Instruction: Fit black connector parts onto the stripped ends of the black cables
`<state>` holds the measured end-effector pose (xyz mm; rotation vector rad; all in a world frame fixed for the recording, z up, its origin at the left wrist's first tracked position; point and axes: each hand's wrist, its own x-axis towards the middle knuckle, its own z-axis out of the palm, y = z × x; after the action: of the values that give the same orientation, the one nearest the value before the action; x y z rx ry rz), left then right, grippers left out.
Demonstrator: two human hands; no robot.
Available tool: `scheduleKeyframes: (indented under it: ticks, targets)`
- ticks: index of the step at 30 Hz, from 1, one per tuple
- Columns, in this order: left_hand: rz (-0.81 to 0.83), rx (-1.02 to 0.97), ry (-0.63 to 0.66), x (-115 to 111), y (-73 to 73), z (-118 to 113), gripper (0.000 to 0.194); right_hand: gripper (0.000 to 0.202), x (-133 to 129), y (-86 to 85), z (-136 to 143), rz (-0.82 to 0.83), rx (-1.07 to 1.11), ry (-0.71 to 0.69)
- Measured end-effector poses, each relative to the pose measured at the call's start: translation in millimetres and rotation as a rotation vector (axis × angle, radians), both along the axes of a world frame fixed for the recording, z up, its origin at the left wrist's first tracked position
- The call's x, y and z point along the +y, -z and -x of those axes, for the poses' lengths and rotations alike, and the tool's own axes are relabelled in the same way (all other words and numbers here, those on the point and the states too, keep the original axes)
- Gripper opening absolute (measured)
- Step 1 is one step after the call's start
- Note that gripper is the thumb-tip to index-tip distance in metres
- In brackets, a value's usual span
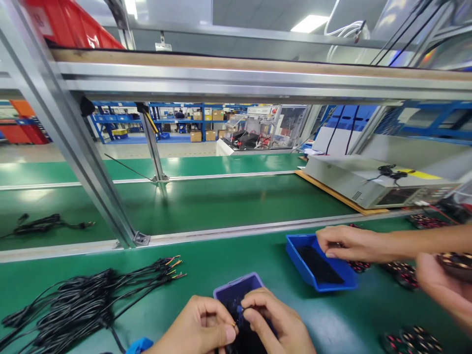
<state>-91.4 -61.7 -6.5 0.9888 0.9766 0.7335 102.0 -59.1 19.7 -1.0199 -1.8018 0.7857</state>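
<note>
Orange wire tip (234, 324) between both hands (202, 324) (278, 319), purple bin (239, 280) beneath

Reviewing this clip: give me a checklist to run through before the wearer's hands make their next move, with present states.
1. Left hand pinching the small orange tip: ok.
2. Right hand has a firm grip: cannot tell; its fingertips hide what lies between them.
3. Purple bin within reach: ok, right at both hands.
4. Cables separated: not ok, heaped together at the left.
5. Co-worker's nearer hand apart from the wearer's: ok, it is at the blue bin.
</note>
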Motion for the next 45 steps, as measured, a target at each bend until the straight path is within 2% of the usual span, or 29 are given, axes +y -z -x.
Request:
scheduleKeyframes:
  ticks: [7,14,20,24,29,33,37,45]
  targets:
    - [0.001,-0.005,0.006,-1,-3.7,1,0.046,0.012,-1,4.5,0,-0.043,0.051,0.038]
    - [0.009,-0.023,0.003,-2,-5.8,1,0.048,0.015,-4,2.2,9,-0.152,0.011,0.014]
    - [-0.009,-0.027,0.019,-2,-9.8,3,0.047,0.013,-5,-0.2,7,-0.177,0.037,0.071]
    - [-0.009,-0.035,0.018,-2,-10.5,3,0.046,0.015,-4,-1.1,7,-0.184,0.025,0.045]
    - [0.004,-0.037,-0.011,0,-6.3,3,0.048,0.014,-4,4.7,9,-0.137,0.001,0.007]
    - [-0.002,-0.070,-0.061,2,-1.0,1,0.053,0.011,-2,9.2,10,-0.010,0.020,-0.037]
    - [-0.020,-0.065,-0.054,2,-1.0,2,0.051,0.013,-1,8.1,9,0.090,0.083,-0.029]
    - [-0.011,-0.051,-0.004,3,-3.4,4,0.048,0.016,-2,4.5,9,-0.037,0.002,-0.030]
